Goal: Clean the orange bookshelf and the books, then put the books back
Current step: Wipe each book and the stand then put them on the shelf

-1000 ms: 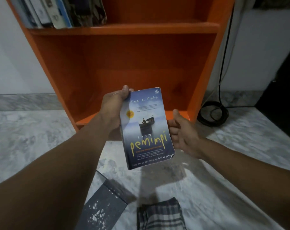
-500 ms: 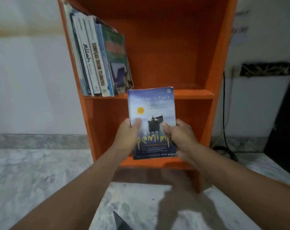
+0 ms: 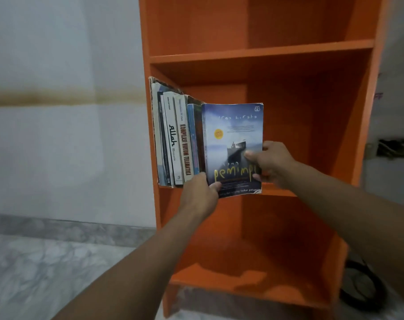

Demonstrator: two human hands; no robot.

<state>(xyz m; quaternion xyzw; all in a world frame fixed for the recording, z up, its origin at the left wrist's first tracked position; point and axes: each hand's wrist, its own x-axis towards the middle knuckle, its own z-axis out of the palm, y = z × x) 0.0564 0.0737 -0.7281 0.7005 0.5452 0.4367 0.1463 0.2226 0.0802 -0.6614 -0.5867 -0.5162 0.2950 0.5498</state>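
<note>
The orange bookshelf (image 3: 261, 51) fills the middle of the view. Several books (image 3: 175, 139) stand upright at the left end of its middle shelf. A blue paperback titled "pemimpi" (image 3: 233, 130) is held upright at the shelf's front edge, right beside that row, cover facing me. My left hand (image 3: 200, 195) pinches its lower left corner. My right hand (image 3: 270, 161) grips its right edge, thumb on the cover.
The shelf compartments above and below the books hold nothing I can see. A white wall runs along the left, over a grey marble floor (image 3: 46, 269). A coiled black cable (image 3: 362, 287) lies on the floor at the shelf's right foot.
The blue book has risen from in front of the lower compartment to the middle shelf beside the standing books. My view has tilted up and closer to the shelf.
</note>
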